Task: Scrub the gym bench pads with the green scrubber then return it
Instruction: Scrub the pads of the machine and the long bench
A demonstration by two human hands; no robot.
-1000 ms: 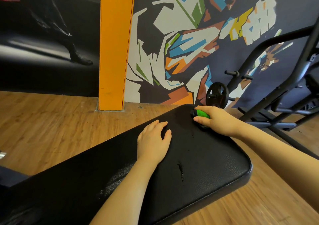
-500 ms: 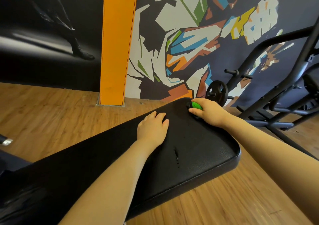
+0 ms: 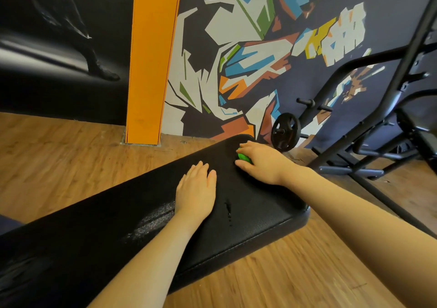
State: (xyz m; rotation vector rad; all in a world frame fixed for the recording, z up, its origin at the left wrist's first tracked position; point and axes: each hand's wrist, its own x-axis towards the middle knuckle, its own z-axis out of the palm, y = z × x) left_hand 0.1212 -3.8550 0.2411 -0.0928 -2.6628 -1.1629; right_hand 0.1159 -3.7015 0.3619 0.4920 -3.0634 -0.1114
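Observation:
A black padded gym bench pad (image 3: 248, 222) runs from the lower left toward the wall. My right hand (image 3: 262, 161) presses the green scrubber (image 3: 244, 157) onto the pad near its far end; only a small green part shows between the fingers. My left hand (image 3: 196, 189) lies flat on the pad's middle, palm down, fingers together, holding nothing. A wet streak and a dull smear mark the pad near the left wrist.
An orange pillar (image 3: 151, 59) stands at the wall with a colourful mural. A small black weight plate (image 3: 285, 131) hangs on a black metal rack (image 3: 369, 123) to the right. Wooden floor (image 3: 59, 161) lies on both sides of the bench.
My right hand with the scrubber has slid a little along the far end of the pad. The view has shifted slightly. My left hand stays flat in place.

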